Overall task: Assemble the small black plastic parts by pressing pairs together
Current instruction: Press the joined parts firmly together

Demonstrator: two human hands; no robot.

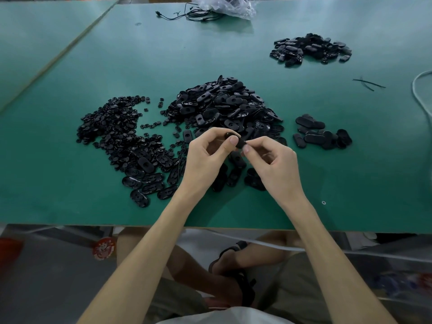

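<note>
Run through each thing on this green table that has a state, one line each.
Left hand: pinching small black plastic part.
Right hand: pinching the same part.
Black oval plastic shells, centre heap: loose, piled.
Small round black plastic pieces, left: spread out.
Clear plastic bag: crumpled.

Soft, even light from overhead fills the scene, laying a pale sheen over the far half of the green counter (70, 183) — brightest near the clear plastic bag (233, 7). Shadows beneath the forearms (149, 242) are faint and diffuse. The heaped black plastic parts (222, 106) merge into dark masses. Wide-angle distortion bows the counter's edges — lower corners look smeared and soft.
</note>
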